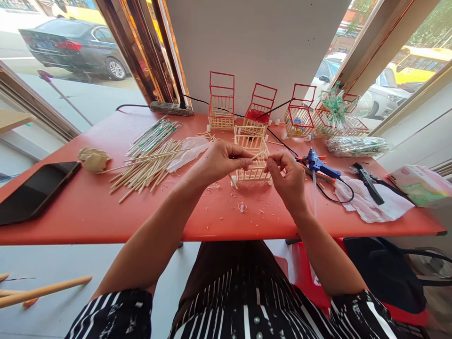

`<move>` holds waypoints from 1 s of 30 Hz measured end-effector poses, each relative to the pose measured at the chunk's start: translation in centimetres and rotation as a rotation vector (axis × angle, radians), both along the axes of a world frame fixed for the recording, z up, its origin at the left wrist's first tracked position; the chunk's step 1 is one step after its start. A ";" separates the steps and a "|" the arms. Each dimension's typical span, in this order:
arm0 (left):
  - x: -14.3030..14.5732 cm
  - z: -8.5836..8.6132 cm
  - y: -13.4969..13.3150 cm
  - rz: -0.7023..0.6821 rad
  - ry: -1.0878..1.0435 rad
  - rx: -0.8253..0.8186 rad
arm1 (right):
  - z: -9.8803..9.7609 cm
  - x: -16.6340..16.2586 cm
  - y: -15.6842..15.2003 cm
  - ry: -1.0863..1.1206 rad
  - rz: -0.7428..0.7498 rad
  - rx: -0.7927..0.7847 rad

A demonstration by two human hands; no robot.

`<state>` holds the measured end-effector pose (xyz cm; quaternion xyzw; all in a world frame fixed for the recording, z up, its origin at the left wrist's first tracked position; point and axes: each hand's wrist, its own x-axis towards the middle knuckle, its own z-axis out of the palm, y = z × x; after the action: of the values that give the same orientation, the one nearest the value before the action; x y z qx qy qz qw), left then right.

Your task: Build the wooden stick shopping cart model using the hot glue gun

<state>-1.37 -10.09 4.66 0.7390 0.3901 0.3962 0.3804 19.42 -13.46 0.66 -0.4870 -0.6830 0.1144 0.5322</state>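
My left hand [226,160] is closed in a pinch on a short wooden stick [259,155], held above the small cart of pale wooden sticks [252,176]. Close to the stick's other end, the thumb and fingers of my right hand [287,179] are pinched together. Whatever sits between those right fingertips is too small to make out. The cart stands on the red table [141,221] with white wheels at its base, partly hidden behind both hands. Scraps of wood and glue [242,207] lie in front of it.
Loose wooden sticks [141,172] and wrapped bundles [155,134] lie left. Red-trimmed carts [221,101] line the back. A blue glue gun [319,165] with its cord, black-handled cutters [369,183] and a white cloth [374,202] lie right. A phone [38,190] rests far left.
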 end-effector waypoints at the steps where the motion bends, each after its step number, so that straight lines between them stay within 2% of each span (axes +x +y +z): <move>1: 0.0 0.0 0.0 0.000 -0.001 -0.003 | 0.0 0.0 0.0 0.002 0.000 -0.002; 30: 0.1 0.5 -0.4 -0.009 0.064 -0.008 | 0.2 0.2 0.1 0.031 0.061 -0.090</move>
<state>-1.23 -10.54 5.20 0.7516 0.4002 0.3690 0.3725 19.63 -13.32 0.85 -0.4877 -0.6834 0.1687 0.5164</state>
